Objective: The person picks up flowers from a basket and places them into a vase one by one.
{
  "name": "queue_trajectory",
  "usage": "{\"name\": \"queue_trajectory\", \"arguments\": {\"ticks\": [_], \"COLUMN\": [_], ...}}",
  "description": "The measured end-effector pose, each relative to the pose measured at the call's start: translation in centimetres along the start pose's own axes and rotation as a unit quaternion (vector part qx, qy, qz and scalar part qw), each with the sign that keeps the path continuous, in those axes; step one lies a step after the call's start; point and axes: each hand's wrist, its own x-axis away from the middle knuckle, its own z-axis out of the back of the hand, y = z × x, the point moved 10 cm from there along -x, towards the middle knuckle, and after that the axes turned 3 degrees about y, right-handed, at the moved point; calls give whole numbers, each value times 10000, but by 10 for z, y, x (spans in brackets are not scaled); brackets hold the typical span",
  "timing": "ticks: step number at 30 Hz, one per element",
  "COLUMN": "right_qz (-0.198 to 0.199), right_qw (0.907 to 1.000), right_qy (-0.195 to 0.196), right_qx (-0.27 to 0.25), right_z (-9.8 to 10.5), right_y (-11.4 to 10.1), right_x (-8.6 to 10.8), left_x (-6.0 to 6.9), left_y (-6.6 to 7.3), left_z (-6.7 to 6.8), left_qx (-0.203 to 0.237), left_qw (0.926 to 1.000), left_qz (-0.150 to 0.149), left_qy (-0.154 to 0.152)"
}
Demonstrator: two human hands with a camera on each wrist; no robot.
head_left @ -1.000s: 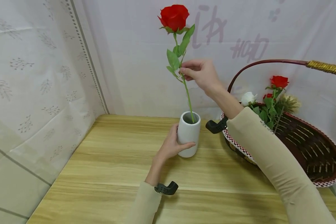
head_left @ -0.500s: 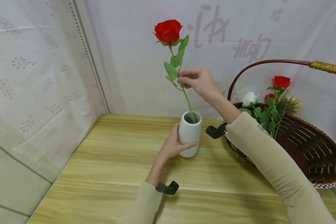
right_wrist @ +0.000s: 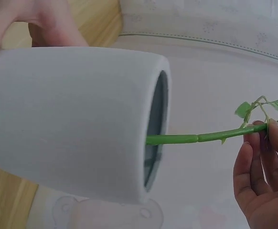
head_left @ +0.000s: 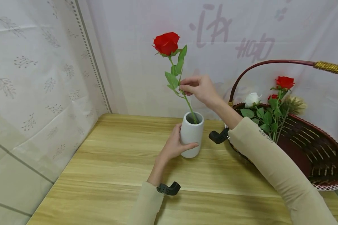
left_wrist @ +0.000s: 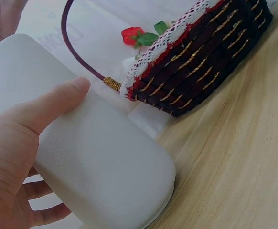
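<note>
A white vase (head_left: 191, 134) stands upright on the wooden table. My left hand (head_left: 172, 146) grips its side, the thumb across the front and the other fingers behind it, as the left wrist view also shows. Above the vase, my right hand (head_left: 200, 89) pinches the green stem of a red rose (head_left: 166, 43) between thumb and fingers, just by its leaves. In the right wrist view the lower stem (right_wrist: 196, 139) passes into the vase's mouth; its end is hidden inside. The bloom leans to the left.
To the right, a dark woven basket (head_left: 321, 150) with a tall arched handle holds a white rose (head_left: 252, 99), another red rose (head_left: 285, 82) and other flowers. Pale printed cloth (head_left: 135, 62) hangs behind the wooden table (head_left: 124, 147) and to its left.
My right hand has lowered, and the rose has come down with it, its stem deeper in the vase. The left hand keeps its grip on the vase.
</note>
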Motion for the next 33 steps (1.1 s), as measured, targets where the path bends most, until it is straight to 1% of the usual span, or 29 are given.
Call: {"name": "queue_trajectory", "arguments": {"ticks": [8, 16, 23, 33], "right_qz": [91, 96, 65, 78], "right_qw": [9999, 9993, 9983, 9975], "right_qy": [-126, -197, -369, -524], "right_qx": [50, 295, 441, 469], "right_z": [-6, -9, -13, -16], "right_y": [5, 11, 15, 18], "right_x": [4, 7, 10, 13], "left_x": [1, 1, 1, 0], "left_y": [1, 1, 1, -1], "left_z": [1, 2, 1, 1], "left_qx": [-1, -32, -5, -30], "left_qw": [10000, 10000, 10000, 10000], "left_qz": [-19, 19, 42, 23], "left_qy": [24, 17, -16, -25]}}
